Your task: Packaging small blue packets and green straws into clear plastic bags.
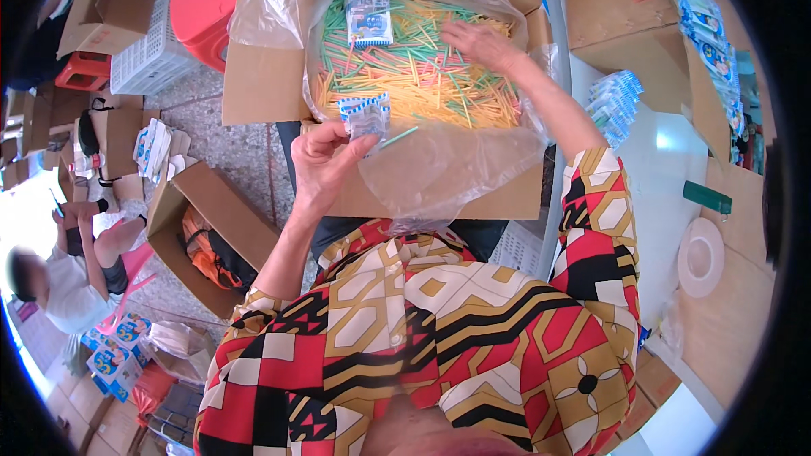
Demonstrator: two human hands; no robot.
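Note:
A cardboard box [355, 194] lined with a clear plastic bag [460, 173] stands in front of me, holding a heap of thin coloured sticks [422, 89] in yellow, green and pink. My left hand [325, 156] pinches a small clear packet [368, 118] with a blue-and-white striped edge over the box's near left side. One green stick [399, 137] pokes out beside that packet. Over the right part of the heap, my right hand [483, 44] reaches in with fingers stretched out, touching the sticks. Another striped packet [369, 21] lies on the sticks near the far left.
To the right, a white table [667, 194] bears a pile of striped packets [615, 105] and an open carton [629, 8]. A red stool [207, 4] and white crate [152, 42] stand left. Lower left are a box [215, 232] with an orange bag and a seated person [76, 287].

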